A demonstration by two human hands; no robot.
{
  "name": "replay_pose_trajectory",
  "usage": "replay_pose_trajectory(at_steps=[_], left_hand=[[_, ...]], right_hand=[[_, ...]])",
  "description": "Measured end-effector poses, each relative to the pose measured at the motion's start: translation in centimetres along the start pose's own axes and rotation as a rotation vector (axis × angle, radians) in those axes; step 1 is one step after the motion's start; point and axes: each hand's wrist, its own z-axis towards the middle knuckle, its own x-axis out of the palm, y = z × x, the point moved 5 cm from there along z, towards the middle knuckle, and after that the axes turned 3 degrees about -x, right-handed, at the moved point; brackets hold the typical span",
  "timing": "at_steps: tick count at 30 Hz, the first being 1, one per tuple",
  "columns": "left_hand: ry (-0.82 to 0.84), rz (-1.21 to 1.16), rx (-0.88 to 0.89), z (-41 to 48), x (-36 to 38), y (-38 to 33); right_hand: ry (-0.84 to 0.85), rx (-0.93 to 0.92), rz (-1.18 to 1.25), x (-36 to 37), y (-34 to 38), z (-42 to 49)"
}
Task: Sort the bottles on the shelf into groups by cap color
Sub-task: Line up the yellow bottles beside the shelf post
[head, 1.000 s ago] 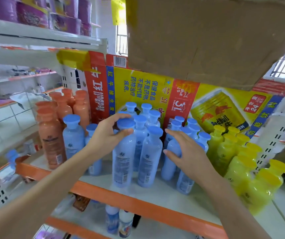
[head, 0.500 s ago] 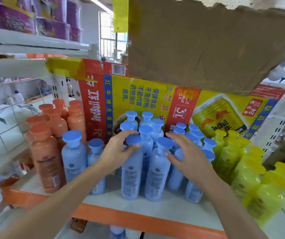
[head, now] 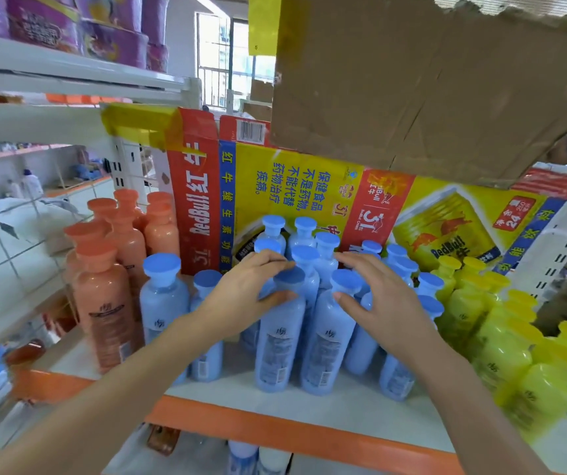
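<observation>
Shelf (head: 343, 413): white board with an orange front edge. Left end: orange bottles (head: 104, 310) with orange caps, upright, packed in a group running from near the front edge to the back. Just right of them, two loose blue bottles (head: 164, 303) with blue caps, upright, near the front edge. Left hand (head: 248, 293): comes in from the front edge, fingers curled over the blue cap and thumb under it, grasping the neck of a blue bottle (head: 277, 344) that stands upright at the middle of the shelf, near the front edge. Touching it on the right, a second blue bottle (head: 326, 341), also upright. Right hand (head: 378, 303): thumb in front of this bottle's neck, fingers curved behind its cap, grasping it. Behind and to the right of both hands, more blue-capped bottles (head: 304, 234), closely packed back to a printed yellow and red carton (head: 292, 186) standing along the back edge. Right end: yellow bottles (head: 501, 351) with yellow caps, grouped from the back to the front right corner, just beside the blue group. Above, a brown cardboard sheet (head: 429, 80) overhangs the shelf.
</observation>
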Motion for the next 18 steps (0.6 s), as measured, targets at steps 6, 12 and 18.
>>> replay_pose_trajectory(at_steps=[6, 12, 18], left_hand=[[-0.143, -0.009, -0.003, -1.8, -6.3, 1.4], [-0.200, 0.045, -0.141, -4.6, -10.3, 5.4], [-0.201, 0.082, -0.213, -6.6, -10.8, 7.9]], right_hand=[[0.014, -0.103, 0.032, 1.1, 3.7, 1.6], [0.115, -0.203, 0.078, 4.9, 8.1, 4.1], [0.246, -0.195, 0.102, 9.5, 10.8, 6.3]])
